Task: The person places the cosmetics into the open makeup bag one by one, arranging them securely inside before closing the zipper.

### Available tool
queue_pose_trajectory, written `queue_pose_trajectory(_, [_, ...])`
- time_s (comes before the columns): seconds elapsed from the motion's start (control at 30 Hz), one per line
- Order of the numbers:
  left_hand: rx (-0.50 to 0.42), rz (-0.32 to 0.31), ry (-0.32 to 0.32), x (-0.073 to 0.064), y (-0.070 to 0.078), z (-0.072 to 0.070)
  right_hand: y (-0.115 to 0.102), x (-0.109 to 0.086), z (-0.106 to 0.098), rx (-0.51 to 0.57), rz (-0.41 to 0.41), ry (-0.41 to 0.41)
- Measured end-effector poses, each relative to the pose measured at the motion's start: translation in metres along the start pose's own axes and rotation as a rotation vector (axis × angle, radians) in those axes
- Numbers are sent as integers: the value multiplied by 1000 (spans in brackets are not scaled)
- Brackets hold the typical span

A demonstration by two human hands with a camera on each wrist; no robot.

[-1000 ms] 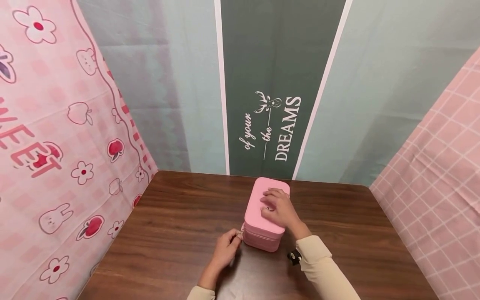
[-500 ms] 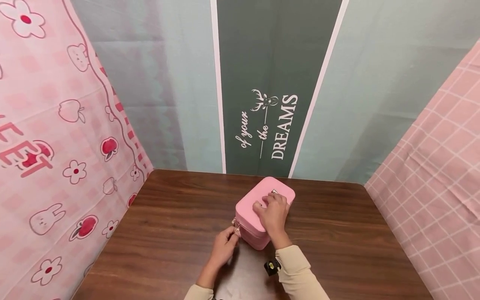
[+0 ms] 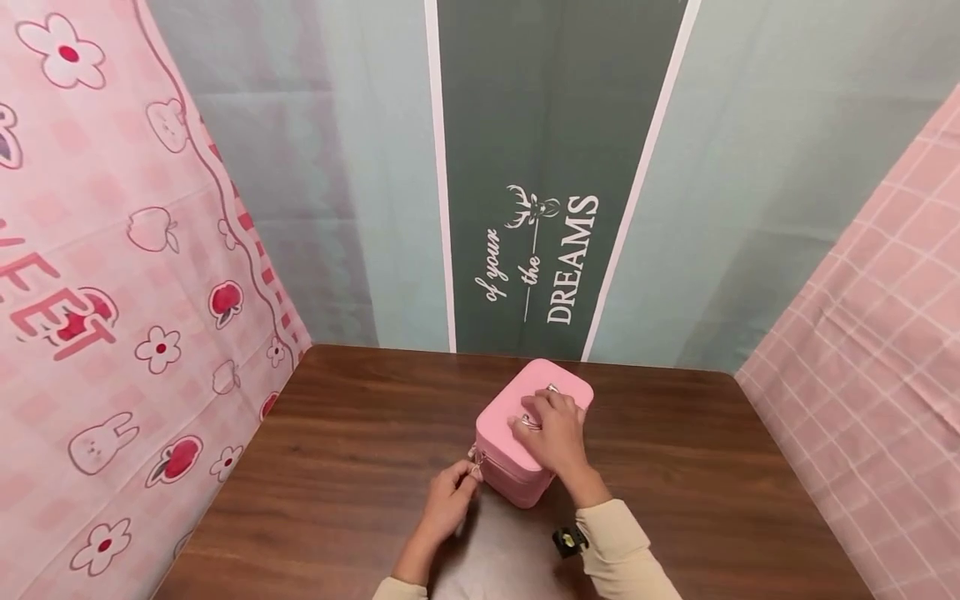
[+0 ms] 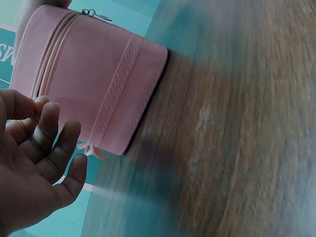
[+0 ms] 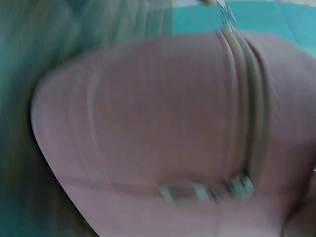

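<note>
A pink zippered case (image 3: 510, 408) stands on the wooden table, its far end angled to the right. My right hand (image 3: 558, 429) lies over the lid, fingers curled round the top handle; silver handle mounts (image 3: 552, 388) show beside the fingers. At the near left corner my left hand (image 3: 450, 496) pinches a zipper pull (image 3: 476, 463) between thumb and index finger. From the left wrist view, that hand (image 4: 37, 158) is beside the zipper seam, other fingers loosely bent. A second zipper pull (image 5: 207, 191) hangs on the case side in the blurred right wrist view.
The dark brown table (image 3: 360, 417) extends on both sides of the case. Behind it hangs a grey-green printed curtain (image 3: 555, 100). Pink patterned cloth (image 3: 150, 275) borders the left, pink checked cloth (image 3: 885, 333) the right. A small black device (image 3: 568, 542) sits at the right wrist.
The case has turned clockwise under my right hand, its near end swinging left. The left hand stays at the zipper pull by the corner. Over the last half second little has moved.
</note>
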State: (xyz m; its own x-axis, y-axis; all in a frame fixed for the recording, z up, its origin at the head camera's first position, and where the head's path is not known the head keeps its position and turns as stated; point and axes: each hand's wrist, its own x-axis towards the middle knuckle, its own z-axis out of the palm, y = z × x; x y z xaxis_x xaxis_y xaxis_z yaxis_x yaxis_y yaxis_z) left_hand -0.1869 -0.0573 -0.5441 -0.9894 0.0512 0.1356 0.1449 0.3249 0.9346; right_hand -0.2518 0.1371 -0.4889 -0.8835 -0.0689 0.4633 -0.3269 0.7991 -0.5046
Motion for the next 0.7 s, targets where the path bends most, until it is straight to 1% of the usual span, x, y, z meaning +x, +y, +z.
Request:
queue_pose_trajectory(0.07, [1,10,4,-1,-1,0,10,4,-7,-24,-151,-52])
queue_pose_trajectory(0.13, [5,26,9,0,-2,0,22,12,-12,-37,-287,-72])
queue_pose_trajectory(0.2, [3,35,10,0,-3,0,32,21,-13,-34,-377,-85])
queue_pose_trajectory(0.23, [2,35,8,0,-3,0,37,24,-13,-30,-396,-98])
queue_pose_trajectory(0.27, [1,34,5,-1,-4,1,41,26,-12,-31,-402,-117])
queue_pose_trajectory(0.37, [-9,18,0,-3,-5,1,47,28,-10,-10,-377,-185])
queue_pose_trajectory(0.43, [-12,11,2,-4,-5,1,47,26,-8,4,-356,-208])
queue_pose_trajectory(0.5, [-14,10,6,-5,-4,1,46,25,-7,21,-339,-202])
queue_pose_trajectory(0.57, [-7,8,7,-4,-3,1,45,24,-7,26,-329,-179])
queue_pose_trajectory(0.7, [7,3,3,-2,-1,2,42,22,-8,-3,-284,-133])
